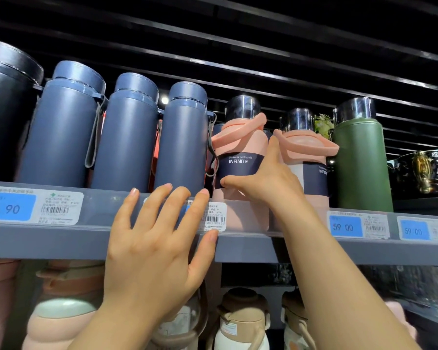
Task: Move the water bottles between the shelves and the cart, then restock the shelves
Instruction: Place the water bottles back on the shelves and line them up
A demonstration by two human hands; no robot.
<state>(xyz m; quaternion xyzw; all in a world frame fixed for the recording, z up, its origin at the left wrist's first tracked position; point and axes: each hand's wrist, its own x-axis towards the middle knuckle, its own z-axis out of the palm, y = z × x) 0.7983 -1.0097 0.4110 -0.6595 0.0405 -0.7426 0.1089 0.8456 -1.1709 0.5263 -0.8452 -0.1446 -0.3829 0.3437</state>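
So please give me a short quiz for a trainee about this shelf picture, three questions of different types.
1. True or false: the right hand grips the green bottle.
2. How many blue bottles stand on the upper shelf?
3. Which price shows on the far left tag: A 35.90, B 59.00, C 19.90?

Key: 1 false, it holds the pink bottle marked INFINITE. 2 three, left of the pink ones. 3 A. The left hand lies open against the shelf edge.
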